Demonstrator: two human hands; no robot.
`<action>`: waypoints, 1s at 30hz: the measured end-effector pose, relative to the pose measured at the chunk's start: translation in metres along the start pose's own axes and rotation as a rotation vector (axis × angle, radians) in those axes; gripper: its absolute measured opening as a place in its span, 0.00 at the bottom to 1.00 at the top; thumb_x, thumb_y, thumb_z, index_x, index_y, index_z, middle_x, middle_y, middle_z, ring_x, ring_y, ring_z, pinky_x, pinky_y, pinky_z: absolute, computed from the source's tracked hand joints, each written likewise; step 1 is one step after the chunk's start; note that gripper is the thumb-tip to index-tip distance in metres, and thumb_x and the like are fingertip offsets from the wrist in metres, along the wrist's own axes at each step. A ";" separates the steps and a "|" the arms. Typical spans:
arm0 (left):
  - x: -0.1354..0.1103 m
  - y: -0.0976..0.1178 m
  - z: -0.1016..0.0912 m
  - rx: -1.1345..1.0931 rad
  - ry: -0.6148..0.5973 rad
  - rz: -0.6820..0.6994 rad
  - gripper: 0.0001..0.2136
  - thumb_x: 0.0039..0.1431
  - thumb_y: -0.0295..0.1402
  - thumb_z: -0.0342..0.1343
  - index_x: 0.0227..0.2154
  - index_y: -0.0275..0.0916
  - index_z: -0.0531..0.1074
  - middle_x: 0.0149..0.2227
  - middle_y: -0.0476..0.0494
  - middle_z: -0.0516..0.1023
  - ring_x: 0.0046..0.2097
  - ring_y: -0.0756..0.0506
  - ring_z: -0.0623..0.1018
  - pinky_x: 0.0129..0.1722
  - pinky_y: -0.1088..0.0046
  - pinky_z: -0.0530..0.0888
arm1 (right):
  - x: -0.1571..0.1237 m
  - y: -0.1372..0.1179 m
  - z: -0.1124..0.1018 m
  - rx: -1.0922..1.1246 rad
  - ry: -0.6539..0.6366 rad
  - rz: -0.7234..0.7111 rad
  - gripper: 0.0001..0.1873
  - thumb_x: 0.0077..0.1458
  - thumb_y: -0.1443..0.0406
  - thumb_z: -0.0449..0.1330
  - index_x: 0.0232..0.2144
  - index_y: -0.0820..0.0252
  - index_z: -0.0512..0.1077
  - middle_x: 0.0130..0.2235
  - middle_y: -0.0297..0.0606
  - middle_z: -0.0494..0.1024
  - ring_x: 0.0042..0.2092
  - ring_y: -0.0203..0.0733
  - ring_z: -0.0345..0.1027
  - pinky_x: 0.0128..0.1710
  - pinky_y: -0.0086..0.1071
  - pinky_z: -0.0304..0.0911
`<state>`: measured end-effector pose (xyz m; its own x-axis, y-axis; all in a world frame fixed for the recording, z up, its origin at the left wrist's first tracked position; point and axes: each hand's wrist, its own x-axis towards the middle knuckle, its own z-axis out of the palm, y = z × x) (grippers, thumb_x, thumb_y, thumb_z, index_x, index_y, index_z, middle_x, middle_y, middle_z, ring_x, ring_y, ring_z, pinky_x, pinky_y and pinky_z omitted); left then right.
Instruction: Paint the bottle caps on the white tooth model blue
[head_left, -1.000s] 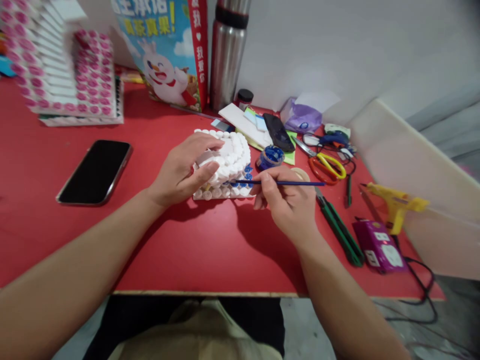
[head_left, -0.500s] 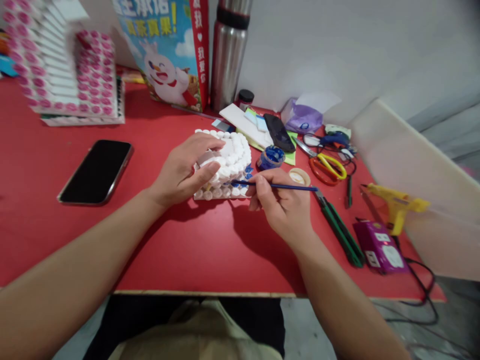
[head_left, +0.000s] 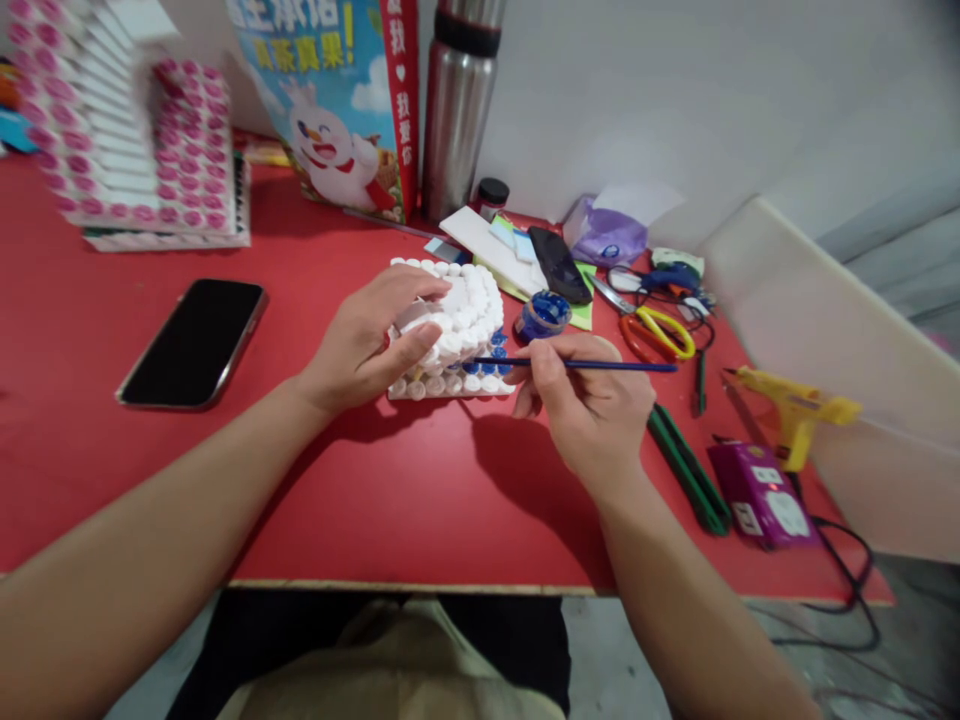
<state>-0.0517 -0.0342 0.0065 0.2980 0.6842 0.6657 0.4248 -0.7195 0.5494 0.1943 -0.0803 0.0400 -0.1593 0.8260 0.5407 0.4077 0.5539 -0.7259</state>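
**Two hands at work on the cap model, centre of frame**

Both of the hands I am watching are busy just above the middle of the picture. The left hand (head_left: 367,340) is curled over the white cap model (head_left: 469,300), fingers across its top and thumb pressed to its near side, so the grip is closed on it. The model sits on the red table (head_left: 420,480), slightly above centre, and its bottom row has a few blue caps at its right end.

The right hand (head_left: 589,405) is just right of centre, with thumb and fingers pinched tight around the paintbrush (head_left: 622,366). The brush lies nearly level. Its handle sticks out toward the right, and its tip meets the blue caps at the model's lower right edge. I cannot make out the bristles themselves.

Just above the right hand, beside the model, stands a small pot of blue paint (head_left: 544,313). Further right lie yellow-and-red scissors (head_left: 660,335), a green cutter (head_left: 686,465), a yellow glue gun (head_left: 795,410) and a purple box (head_left: 757,492).

At left of centre a black phone (head_left: 193,343) lies face up, well apart from the left hand. In the upper left corner is a stack of pink-topped caps (head_left: 127,140). At top centre a printed carton (head_left: 330,100) stands beside a steel flask (head_left: 457,110), against the wall.
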 end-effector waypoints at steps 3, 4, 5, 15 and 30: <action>0.001 0.000 0.000 0.009 -0.006 -0.020 0.26 0.73 0.54 0.48 0.54 0.38 0.77 0.55 0.33 0.82 0.59 0.35 0.79 0.64 0.52 0.74 | 0.000 0.000 0.001 -0.077 -0.005 -0.070 0.10 0.71 0.64 0.61 0.35 0.57 0.77 0.22 0.29 0.80 0.22 0.34 0.76 0.22 0.27 0.66; 0.001 0.000 0.000 0.015 -0.010 -0.030 0.27 0.73 0.55 0.48 0.54 0.38 0.77 0.55 0.33 0.82 0.59 0.34 0.79 0.64 0.51 0.74 | 0.000 0.001 0.002 -0.094 -0.009 -0.084 0.10 0.71 0.64 0.61 0.35 0.57 0.78 0.22 0.30 0.81 0.22 0.34 0.76 0.23 0.27 0.67; 0.001 0.001 0.000 0.022 -0.013 -0.038 0.28 0.73 0.56 0.47 0.54 0.38 0.77 0.55 0.32 0.82 0.59 0.34 0.79 0.64 0.51 0.74 | 0.000 0.001 0.003 -0.097 -0.011 -0.091 0.10 0.71 0.64 0.61 0.35 0.57 0.78 0.23 0.30 0.81 0.22 0.34 0.76 0.23 0.28 0.68; 0.002 0.002 -0.001 0.032 -0.023 -0.049 0.28 0.72 0.57 0.47 0.54 0.38 0.78 0.56 0.33 0.82 0.59 0.34 0.79 0.64 0.52 0.74 | -0.001 0.000 0.007 -0.101 -0.044 -0.100 0.13 0.71 0.64 0.61 0.32 0.57 0.77 0.24 0.30 0.82 0.20 0.31 0.74 0.24 0.26 0.68; 0.001 0.000 -0.001 0.015 -0.020 -0.033 0.26 0.73 0.54 0.48 0.54 0.38 0.78 0.55 0.33 0.81 0.58 0.34 0.79 0.64 0.51 0.73 | 0.000 0.001 0.002 -0.068 -0.024 -0.066 0.13 0.72 0.64 0.60 0.32 0.58 0.77 0.22 0.31 0.81 0.19 0.33 0.73 0.22 0.28 0.65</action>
<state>-0.0524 -0.0341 0.0078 0.3006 0.7096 0.6372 0.4474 -0.6950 0.5628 0.1935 -0.0796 0.0383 -0.2093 0.7908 0.5751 0.4557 0.5993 -0.6582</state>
